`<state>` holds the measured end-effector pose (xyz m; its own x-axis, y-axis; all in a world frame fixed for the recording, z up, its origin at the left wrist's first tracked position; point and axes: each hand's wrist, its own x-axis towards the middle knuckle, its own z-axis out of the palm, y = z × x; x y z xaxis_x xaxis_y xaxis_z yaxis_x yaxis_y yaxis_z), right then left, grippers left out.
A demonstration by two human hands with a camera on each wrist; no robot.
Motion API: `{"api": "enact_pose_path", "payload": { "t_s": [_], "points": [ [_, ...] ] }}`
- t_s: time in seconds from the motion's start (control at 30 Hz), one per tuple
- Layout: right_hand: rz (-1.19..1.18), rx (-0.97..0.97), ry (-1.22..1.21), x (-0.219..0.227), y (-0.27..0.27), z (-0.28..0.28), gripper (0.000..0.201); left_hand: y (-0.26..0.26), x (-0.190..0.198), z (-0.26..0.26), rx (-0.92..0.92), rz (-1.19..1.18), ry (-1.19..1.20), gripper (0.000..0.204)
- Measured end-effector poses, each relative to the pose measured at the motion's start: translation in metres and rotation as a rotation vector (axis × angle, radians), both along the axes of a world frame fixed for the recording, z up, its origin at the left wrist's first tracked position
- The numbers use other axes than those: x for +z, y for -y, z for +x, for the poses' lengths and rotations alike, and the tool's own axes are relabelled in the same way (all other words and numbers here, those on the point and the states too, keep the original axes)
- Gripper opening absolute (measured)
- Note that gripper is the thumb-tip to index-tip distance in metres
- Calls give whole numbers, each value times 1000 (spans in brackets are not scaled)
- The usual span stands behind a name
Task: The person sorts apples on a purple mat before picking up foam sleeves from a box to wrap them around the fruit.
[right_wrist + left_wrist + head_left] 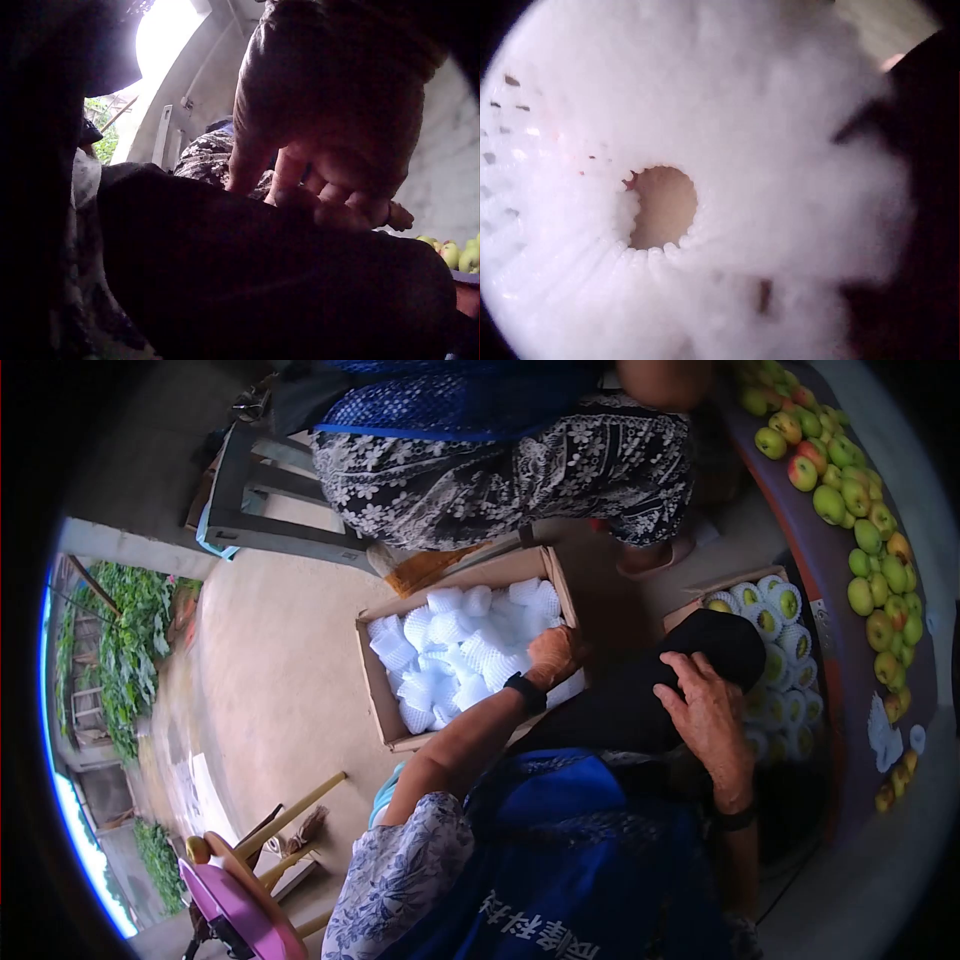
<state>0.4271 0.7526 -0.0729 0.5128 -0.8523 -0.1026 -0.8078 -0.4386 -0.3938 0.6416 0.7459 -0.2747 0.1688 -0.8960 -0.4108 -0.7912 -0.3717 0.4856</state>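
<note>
My left hand (553,655) is at the right side of an open cardboard box (372,695), over a heap of white foam fruit nets (450,628). Its fingertips are hidden; I cannot tell whether they grip a net. In the left wrist view a foam net (577,262) fills most of the picture, its round hole showing a tan surface behind. My right hand (705,710) rests on my dark-trousered knee (712,645), fingers loosely spread and holding nothing. The right wrist view shows this hand (330,142) from beneath, against the dark cloth (277,277).
Right of my knee stands a carton of net-wrapped apples (785,650). Loose green and red apples (860,540) line a curved table (800,520) at the far right. Another person in patterned trousers (500,480) sits opposite on a wooden chair (270,525). A pink-topped stool (235,910) is lower left.
</note>
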Motion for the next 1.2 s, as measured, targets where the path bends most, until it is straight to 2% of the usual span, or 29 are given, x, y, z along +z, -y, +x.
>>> {"api": "enact_pose_path", "payload": {
  "t_s": [0.17,0.23,0.43,0.5,0.57,0.63,0.7,0.77,0.8,0.83,0.9,0.93,0.97,1.03,1.07,1.13,1.17,1.2],
  "points": [
    [-36,-5,63,-4,2,-11,32,24,-2,-46,-78,15,-29,43],
    [-31,-23,72,-7,2,-16,32,33,-3,-42,-71,41,-54,44],
    [-9,-26,67,-3,0,-23,32,34,22,-21,-217,101,-94,49],
    [-20,-19,73,-3,0,-24,33,21,23,-7,-170,-75,-162,45],
    [-26,-10,81,-2,0,-21,33,2,32,12,-143,-86,-182,39],
    [-64,13,60,-4,-1,-19,32,-21,40,32,-205,-136,-150,27],
    [-24,11,48,-2,0,-16,32,-47,28,54,-573,-190,271,20],
    [21,8,37,1,2,-11,32,-78,14,75,-607,-215,304,17],
    [-1,139,85,5,9,-7,32,-90,15,82,-650,-240,330,15],
    [-29,271,131,11,17,-2,33,-100,16,89,-646,-237,330,15],
    [-11,348,82,25,32,27,32,-115,28,96,-415,-235,-2,16],
    [-42,420,106,31,40,42,30,-124,20,99,-152,-158,-135,20],
    [-69,490,133,35,44,58,29,-127,27,98,-141,-155,-135,20],
    [-254,548,454,41,48,89,26,-125,47,94,76,-59,-129,24],
    [-249,549,455,38,53,107,26,-125,48,95,104,-49,-138,24],
    [-651,856,331,26,62,139,27,-123,45,100,98,-73,-135,24],
    [-644,857,329,21,62,149,27,-121,44,101,91,-100,-130,23],
    [-271,732,417,17,61,156,27,-119,42,103,100,-100,-125,23]
  ]
}}
